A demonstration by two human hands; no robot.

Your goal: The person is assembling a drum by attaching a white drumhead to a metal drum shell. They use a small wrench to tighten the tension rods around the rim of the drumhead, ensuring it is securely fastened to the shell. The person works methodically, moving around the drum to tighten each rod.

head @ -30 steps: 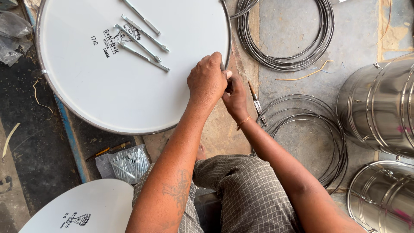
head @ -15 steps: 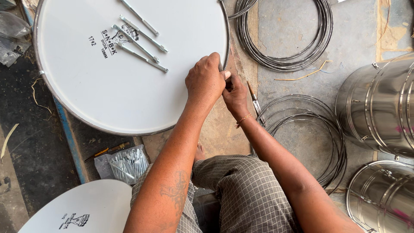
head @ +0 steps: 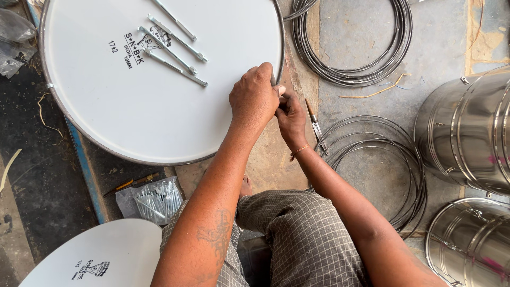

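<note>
A large round white drum head (head: 122, 106) with a metal rim lies on the floor in front of me. Three long metal tension rods (head: 172, 53) rest on its top. My left hand (head: 254, 98) curls over the rim at the drum's right edge. Just beside it, my right hand (head: 291, 118) pinches at the same spot on the rim from the outer side; what its fingers hold is hidden. A thin metal tool (head: 314, 123) lies on the floor just right of my right hand.
Coils of steel wire rings lie at the top (head: 361, 48) and to the right (head: 382, 165). Two shiny steel drum shells (head: 467, 133) (head: 470, 242) stand at the right. A plastic bag of metal rods (head: 155, 199) and another white drum head (head: 101, 258) lie near my left knee.
Both hands stay at the same spot on the drum's rim; the fingers have shifted only slightly. The view has drifted a little.
</note>
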